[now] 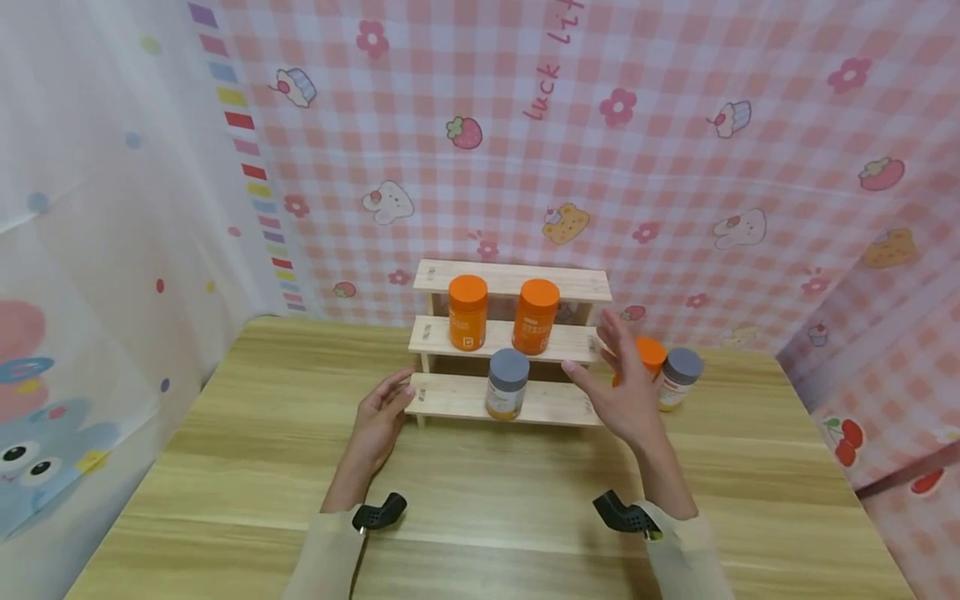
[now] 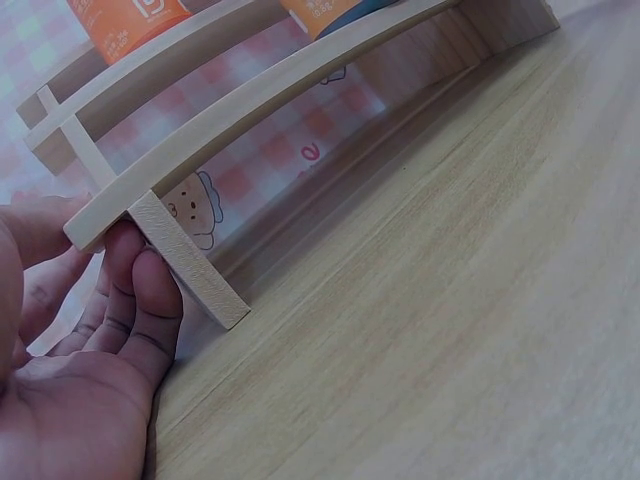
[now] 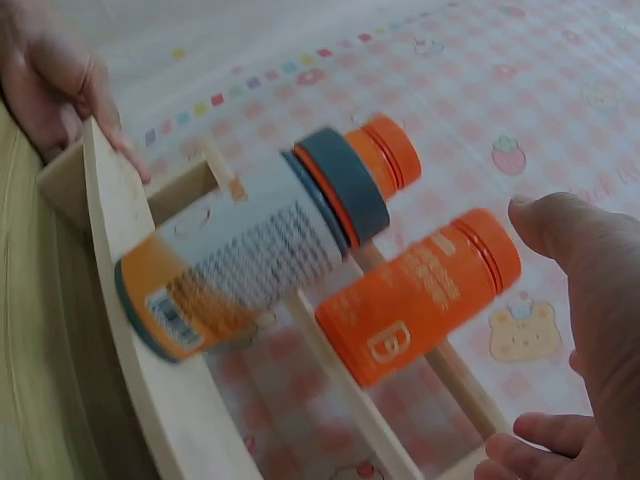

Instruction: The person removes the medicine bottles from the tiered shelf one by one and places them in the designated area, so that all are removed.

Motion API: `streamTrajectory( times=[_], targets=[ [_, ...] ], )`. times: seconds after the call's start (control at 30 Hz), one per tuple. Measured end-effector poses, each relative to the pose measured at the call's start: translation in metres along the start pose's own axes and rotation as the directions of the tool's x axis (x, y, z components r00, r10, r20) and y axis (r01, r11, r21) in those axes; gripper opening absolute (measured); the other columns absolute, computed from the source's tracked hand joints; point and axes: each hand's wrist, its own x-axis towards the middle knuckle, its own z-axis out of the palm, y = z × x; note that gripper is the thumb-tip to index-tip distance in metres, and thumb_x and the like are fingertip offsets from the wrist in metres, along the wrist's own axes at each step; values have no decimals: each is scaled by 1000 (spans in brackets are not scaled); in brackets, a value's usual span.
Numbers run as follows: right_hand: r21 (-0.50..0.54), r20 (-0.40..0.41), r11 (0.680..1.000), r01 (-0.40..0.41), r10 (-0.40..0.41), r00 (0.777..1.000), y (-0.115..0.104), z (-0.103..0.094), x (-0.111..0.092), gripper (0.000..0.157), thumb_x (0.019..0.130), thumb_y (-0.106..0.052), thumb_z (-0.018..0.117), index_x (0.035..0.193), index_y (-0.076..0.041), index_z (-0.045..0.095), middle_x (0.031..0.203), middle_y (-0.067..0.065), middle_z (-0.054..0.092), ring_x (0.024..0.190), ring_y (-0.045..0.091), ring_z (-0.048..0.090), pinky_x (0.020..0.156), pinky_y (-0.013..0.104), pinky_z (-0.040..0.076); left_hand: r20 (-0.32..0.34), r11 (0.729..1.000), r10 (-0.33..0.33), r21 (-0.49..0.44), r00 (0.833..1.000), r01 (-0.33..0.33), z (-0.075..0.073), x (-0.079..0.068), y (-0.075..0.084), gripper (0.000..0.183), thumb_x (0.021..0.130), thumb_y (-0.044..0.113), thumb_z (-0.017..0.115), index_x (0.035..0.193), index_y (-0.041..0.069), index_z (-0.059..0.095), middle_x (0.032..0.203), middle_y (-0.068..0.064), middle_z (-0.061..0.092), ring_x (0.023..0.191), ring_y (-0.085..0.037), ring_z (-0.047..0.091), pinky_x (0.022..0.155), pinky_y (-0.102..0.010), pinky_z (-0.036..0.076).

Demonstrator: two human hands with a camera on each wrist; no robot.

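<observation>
A three-tier wooden shelf [image 1: 450,395] stands on the table. My left hand [image 1: 380,419] grips the left end of its lowest board, with the fingertips [image 2: 157,283] curled under the board beside the front leg. My right hand [image 1: 628,393] is held with fingers and thumb spread near the shelf's right end, holding nothing. On the lowest board stands a grey-lidded jar [image 1: 507,385], upright, its white and orange label showing in the right wrist view. Two orange jars, a left one [image 1: 468,313] and a right one [image 1: 536,317], stand upright on the middle board.
Right of the shelf, behind my right hand, another orange jar [image 1: 651,353] and a second grey-lidded jar [image 1: 679,379] stand on the wooden table [image 1: 480,500]. A pink checked cloth [image 1: 480,192] hangs behind the shelf, and a white printed curtain [image 1: 90,250] at the left.
</observation>
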Motion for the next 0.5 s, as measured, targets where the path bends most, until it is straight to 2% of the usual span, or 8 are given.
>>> streamTrajectory(
  times=[0.27, 0.5],
  targets=[
    [42, 77, 999, 12, -15, 997, -18, 13, 21, 85, 96, -26, 74, 164, -22, 23, 164, 9, 36, 151, 31, 36, 124, 55, 30, -2, 1000, 1, 7, 1000, -1, 1, 0, 1, 45, 103, 5, 59, 147, 0, 50, 105, 5, 64, 99, -8, 63, 83, -19, 55],
    [39, 122, 993, -110, 105, 987, -25, 23, 39, 90, 94, -45, 73, 164, -26, 19, 158, 9, 44, 147, 31, 41, 124, 55, 29, 3, 1000, 1, 10, 1000, -1, 2, -1, 0, 46, 103, 6, 59, 147, 1, 50, 106, 5, 64, 99, -9, 63, 82, -20, 55]
  ],
)
